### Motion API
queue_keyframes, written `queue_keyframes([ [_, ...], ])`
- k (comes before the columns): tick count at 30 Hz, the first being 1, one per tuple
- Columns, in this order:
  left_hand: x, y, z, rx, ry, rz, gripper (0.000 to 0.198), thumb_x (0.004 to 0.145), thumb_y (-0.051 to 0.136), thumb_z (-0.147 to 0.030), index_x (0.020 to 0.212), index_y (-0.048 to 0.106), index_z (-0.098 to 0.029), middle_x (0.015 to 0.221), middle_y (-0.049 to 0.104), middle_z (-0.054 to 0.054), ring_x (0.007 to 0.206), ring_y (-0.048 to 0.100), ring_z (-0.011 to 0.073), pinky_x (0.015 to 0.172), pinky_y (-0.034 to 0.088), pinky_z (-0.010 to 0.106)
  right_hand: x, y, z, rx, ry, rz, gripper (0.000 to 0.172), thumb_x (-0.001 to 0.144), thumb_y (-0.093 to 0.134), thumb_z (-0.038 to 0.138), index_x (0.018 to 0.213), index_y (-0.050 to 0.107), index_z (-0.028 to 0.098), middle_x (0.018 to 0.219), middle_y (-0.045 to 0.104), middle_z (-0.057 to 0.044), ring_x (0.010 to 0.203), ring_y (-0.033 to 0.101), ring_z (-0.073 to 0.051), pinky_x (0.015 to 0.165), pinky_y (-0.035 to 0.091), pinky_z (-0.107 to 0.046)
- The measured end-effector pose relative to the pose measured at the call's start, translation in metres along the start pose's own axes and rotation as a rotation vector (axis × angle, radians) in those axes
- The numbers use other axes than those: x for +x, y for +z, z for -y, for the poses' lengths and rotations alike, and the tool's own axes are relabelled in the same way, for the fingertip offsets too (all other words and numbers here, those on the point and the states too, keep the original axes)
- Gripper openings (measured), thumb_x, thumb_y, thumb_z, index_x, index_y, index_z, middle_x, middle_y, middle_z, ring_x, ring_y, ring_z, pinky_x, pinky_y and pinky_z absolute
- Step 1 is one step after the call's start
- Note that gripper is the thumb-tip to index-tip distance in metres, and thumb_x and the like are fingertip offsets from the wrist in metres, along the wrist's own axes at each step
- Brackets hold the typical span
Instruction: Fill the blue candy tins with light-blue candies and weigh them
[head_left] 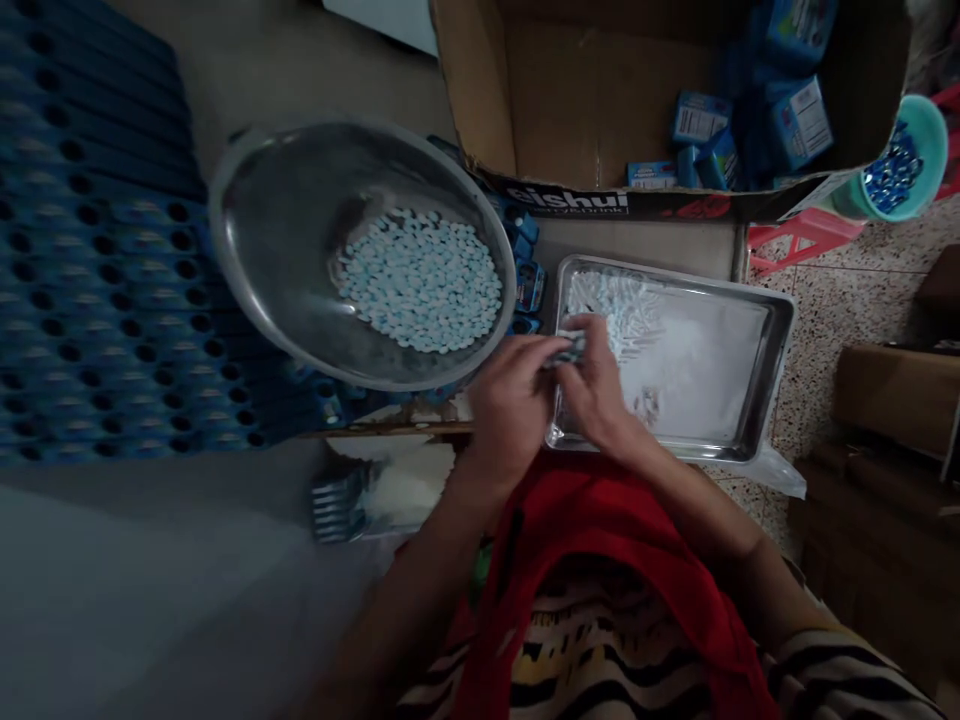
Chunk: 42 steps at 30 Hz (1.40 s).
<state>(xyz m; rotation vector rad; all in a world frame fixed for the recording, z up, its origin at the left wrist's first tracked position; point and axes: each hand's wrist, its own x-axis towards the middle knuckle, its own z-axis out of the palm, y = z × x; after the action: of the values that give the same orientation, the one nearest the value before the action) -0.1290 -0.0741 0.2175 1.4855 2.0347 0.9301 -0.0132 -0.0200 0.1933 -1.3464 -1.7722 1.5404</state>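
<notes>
My left hand and my right hand meet over the near left corner of a metal tray. Both are closed, fingertips together around something small and pale bluish; blur and the fingers hide what it is. Small pale tablets and white sticks lie in the tray's far left corner, beyond my right hand. White powder coats the tray's bottom. Left of my hands, a big oval metal bowl holds a heap of pale blue and white tablets.
Rows of blue packs are stacked at the left. A cardboard box with several small blue boxes stands at the back. At far right, a green tub holds shiny blue pieces. Blue boxes lie between bowl and tray.
</notes>
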Motion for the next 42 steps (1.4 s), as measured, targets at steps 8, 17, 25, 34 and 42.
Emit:
queue_keyframes([
  [8,0.03,-0.089,0.078,0.239,-0.131,-0.099,0.029,0.098,0.067,-0.03,0.125,0.075,-0.022,0.134,0.074,0.008,0.133,0.067,0.0288,0.114,0.053,0.051,0.089,0.081,0.036,-0.26,-0.298,0.334,0.063,0.088,0.053,0.004,0.15,0.05,0.016,0.14,0.066,-0.01,0.13,0.061,-0.024,0.122,0.049,-0.047],
  [17,-0.12,0.047,0.136,0.092,-0.437,0.069,0.028,0.104,0.06,-0.048,0.1,0.069,-0.021,0.099,0.076,0.005,0.091,0.07,0.0221,0.091,0.059,0.039,0.05,-0.083,-0.123,-0.41,0.038,-0.172,0.024,0.087,0.067,0.03,0.107,0.075,0.02,0.083,0.072,-0.001,0.073,0.066,-0.017,0.076,0.058,-0.034],
  [25,-0.093,0.091,0.189,0.037,-0.314,0.184,0.033,0.106,0.055,-0.047,0.087,0.065,-0.021,0.087,0.076,0.004,0.082,0.069,0.0208,0.083,0.061,0.035,0.044,-0.083,-0.166,-0.796,-0.246,0.013,0.054,0.099,0.07,0.055,0.141,0.066,0.021,0.144,0.067,-0.02,0.134,0.063,-0.036,0.113,0.054,-0.056],
  [34,-0.045,-0.061,0.12,0.305,0.098,-0.388,0.023,0.101,0.071,-0.04,0.116,0.078,-0.024,0.108,0.078,0.006,0.105,0.074,0.0253,0.103,0.06,0.044,0.071,-0.006,-0.184,-0.979,-0.48,0.404,0.084,0.098,0.068,0.063,0.16,0.052,0.009,0.176,0.039,-0.025,0.169,0.021,-0.046,0.136,0.016,-0.071],
  [42,-0.037,0.034,0.071,0.181,0.121,-0.184,0.022,0.106,0.063,-0.021,0.125,0.073,-0.022,0.115,0.076,0.008,0.109,0.074,0.0223,0.106,0.06,0.037,0.098,-0.035,-0.171,-0.931,-0.513,0.368,0.041,0.114,0.04,0.039,0.128,0.073,0.019,0.127,0.071,-0.016,0.125,0.058,-0.031,0.113,0.048,-0.051],
])
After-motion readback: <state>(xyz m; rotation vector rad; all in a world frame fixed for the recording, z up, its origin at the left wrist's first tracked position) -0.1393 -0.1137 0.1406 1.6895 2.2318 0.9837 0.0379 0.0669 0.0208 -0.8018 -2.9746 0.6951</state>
